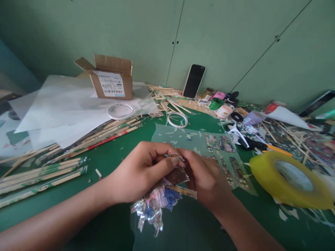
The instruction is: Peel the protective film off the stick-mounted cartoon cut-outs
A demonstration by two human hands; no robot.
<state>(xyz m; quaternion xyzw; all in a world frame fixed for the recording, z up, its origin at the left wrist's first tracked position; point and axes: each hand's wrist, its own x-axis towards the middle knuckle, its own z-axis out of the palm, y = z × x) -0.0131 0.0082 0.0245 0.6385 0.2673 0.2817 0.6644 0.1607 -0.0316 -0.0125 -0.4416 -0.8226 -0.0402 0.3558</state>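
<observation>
Both hands meet at the middle, over the near part of the green table. My left hand (146,172) is closed, thumb and fingers pinching a glossy paper cutout (162,200) with pink, blue and brown printed parts. The cutout hangs below the fingers, its jagged lower edge catching the light. My right hand (204,174) is closed against the upper right side of the same cutout, its fingertips partly hidden behind it. Just beyond the hands lies a translucent sheet (167,134) bearing several small printed cutouts (226,143).
To the right is a big roll of yellow tape (261,174), near scissors and scraps. Wrapped wooden sticks (44,174) lie at left. Behind are an open cardboard box (112,80), a thin tape roll (178,119) and a phone (194,81) leaning on the green wall.
</observation>
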